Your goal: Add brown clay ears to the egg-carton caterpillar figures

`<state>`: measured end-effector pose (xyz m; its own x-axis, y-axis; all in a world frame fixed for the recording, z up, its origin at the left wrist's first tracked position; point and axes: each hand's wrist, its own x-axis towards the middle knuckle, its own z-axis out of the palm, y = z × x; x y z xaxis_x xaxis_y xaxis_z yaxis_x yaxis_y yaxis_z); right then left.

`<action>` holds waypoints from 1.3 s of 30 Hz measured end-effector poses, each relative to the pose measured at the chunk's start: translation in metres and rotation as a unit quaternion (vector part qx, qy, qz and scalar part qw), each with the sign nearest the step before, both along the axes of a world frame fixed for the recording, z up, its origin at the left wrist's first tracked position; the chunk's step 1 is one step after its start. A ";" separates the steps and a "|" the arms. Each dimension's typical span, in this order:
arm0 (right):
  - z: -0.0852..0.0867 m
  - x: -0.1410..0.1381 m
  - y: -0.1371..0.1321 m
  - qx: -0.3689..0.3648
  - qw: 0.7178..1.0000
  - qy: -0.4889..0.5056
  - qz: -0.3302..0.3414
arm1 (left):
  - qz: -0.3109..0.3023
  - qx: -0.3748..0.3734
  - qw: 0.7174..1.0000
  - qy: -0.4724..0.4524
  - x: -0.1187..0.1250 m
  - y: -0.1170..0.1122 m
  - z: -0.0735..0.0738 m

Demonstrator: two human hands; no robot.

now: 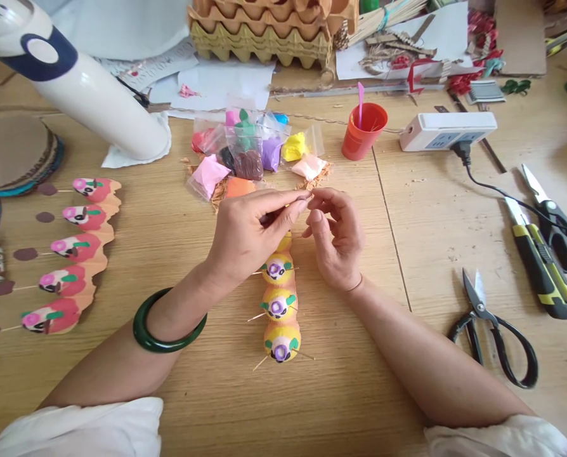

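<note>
My left hand (245, 235), with a green bangle at the wrist, is closed in a pinch of thumb and forefinger. What it pinches is too small to make out. At its fingertips my right hand (338, 238) meets it, fingers loosely curled and thumb apart, with no object visible in it. Below both hands a strip of egg carton painted as yellow faces (280, 306) lies on the table, with purple ring noses, green pieces and thin sticks at the sides. My left hand hides part of its far end.
Bags of coloured clay (249, 164) lie beyond my hands, near a red cup (363, 132). A pink-faced carton strip (77, 247) is at left by a white lamp (97, 95). At right are a power strip (448, 131), scissors (481, 311) and a utility knife (543, 266).
</note>
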<state>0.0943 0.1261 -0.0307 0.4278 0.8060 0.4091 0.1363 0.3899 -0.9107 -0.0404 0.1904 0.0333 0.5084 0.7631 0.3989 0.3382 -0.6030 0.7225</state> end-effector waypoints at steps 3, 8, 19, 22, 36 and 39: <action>-0.003 0.001 0.001 -0.018 0.999 0.038 0.004 | 0.016 -0.069 0.997 -0.027 0.001 -0.002 0.004; 0.000 0.002 0.003 -0.015 0.993 0.098 0.067 | 0.003 -0.118 0.993 -0.025 0.001 -0.003 0.006; 0.006 -0.001 0.003 -0.039 0.985 0.146 0.080 | 0.014 -0.126 0.992 -0.013 -0.002 0.001 0.005; 0.004 -0.001 0.001 -0.041 0.993 0.085 0.074 | 0.028 -0.112 0.993 -0.031 -0.001 0.003 0.005; 0.005 0.000 0.002 -0.055 0.983 0.148 0.097 | 0.021 -0.147 0.987 -0.059 0.003 -0.002 0.003; 0.003 0.000 0.002 -0.060 0.986 0.133 0.086 | 0.012 -0.159 0.986 -0.046 0.003 0.000 0.004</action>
<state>0.0941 0.1281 -0.0282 0.3594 0.9119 0.1982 -0.1728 0.2738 -0.9461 -0.0373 0.1904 0.0374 0.4611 0.8686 0.1814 0.2732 -0.3334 0.9023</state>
